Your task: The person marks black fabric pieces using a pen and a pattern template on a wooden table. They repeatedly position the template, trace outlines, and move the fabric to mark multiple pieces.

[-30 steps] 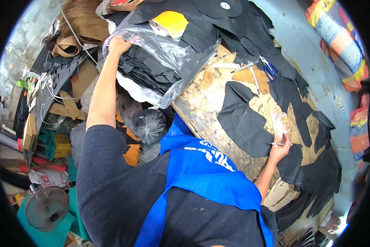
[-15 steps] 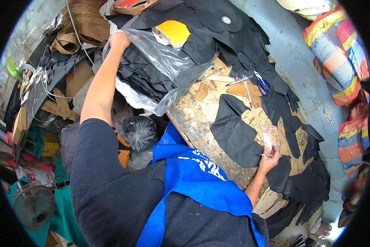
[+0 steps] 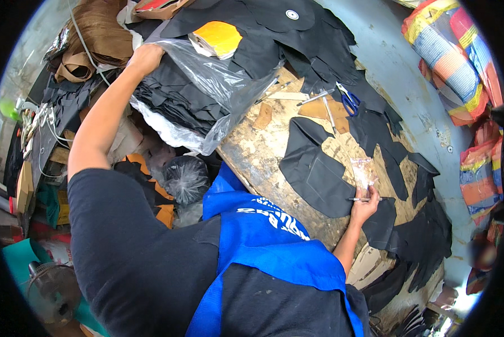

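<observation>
My left hand (image 3: 147, 58) is closed on the upper left edge of a clear plastic bag (image 3: 204, 76), at the far left of the worktable. A stack of black cut pieces (image 3: 179, 98) shows inside and under the plastic. My right hand (image 3: 365, 206) holds a pen (image 3: 370, 199) crosswise between its fingers. Its fingertips also touch a small clear plastic piece (image 3: 363, 170) lying over the table. Just left of this hand is a large black cut piece (image 3: 314, 174) with thin pale lines drawn on it.
Blue-handled scissors (image 3: 350, 104), more pens (image 3: 329, 112) and brown scraps (image 3: 261, 117) lie on the wooden tabletop (image 3: 252, 151). A yellow pad (image 3: 218, 38) rests on black material at the back. A fan (image 3: 53, 292) stands lower left; striped sacks (image 3: 451, 62) are at the right.
The whole view has shifted, and my left elbow has swung outward to the left. Both hands keep their grips, the left on the plastic bag and the right on the pen.
</observation>
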A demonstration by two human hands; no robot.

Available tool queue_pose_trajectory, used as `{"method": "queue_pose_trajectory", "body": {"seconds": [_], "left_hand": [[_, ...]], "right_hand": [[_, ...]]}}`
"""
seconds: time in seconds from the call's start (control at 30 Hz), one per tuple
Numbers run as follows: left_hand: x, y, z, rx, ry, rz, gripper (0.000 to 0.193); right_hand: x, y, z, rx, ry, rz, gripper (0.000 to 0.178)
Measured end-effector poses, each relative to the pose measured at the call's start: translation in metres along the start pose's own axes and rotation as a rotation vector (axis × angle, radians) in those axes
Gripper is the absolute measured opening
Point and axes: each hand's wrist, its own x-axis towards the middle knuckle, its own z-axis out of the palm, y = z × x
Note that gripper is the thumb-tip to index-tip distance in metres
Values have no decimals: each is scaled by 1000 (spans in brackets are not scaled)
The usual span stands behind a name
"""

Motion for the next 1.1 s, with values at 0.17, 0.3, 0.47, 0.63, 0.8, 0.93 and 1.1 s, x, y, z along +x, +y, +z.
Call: {"method": "queue_pose_trajectory", "body": {"seconds": [0.17, 0.3, 0.47, 0.63, 0.8, 0.93, 1.1], "left_hand": [[-49, 47, -36, -142, -46, 58, 32], [-76, 114, -67, -487, -26, 94, 30], [-91, 193, -104, -724, -2, 189, 30], [-105, 246, -129, -854, -264, 309, 32], [-115, 296, -140, -1379, -441, 594, 37], [-106, 373, -149, -1931, -564, 449, 35], [-89, 431, -153, -1976, -599, 772, 25]], "right_hand": [[1, 3, 0, -40, 7, -17, 35], [1, 4, 1, -1, 5, -23, 36], [0, 6, 1, -43, 4, -42, 35], [3, -18, 0, -246, -19, -97, 42], [-18, -101, 6, 271, -251, 63, 68], [-36, -158, -8, 1069, -767, 93, 101], [-30, -148, -37, 992, -367, 301, 53]]}}
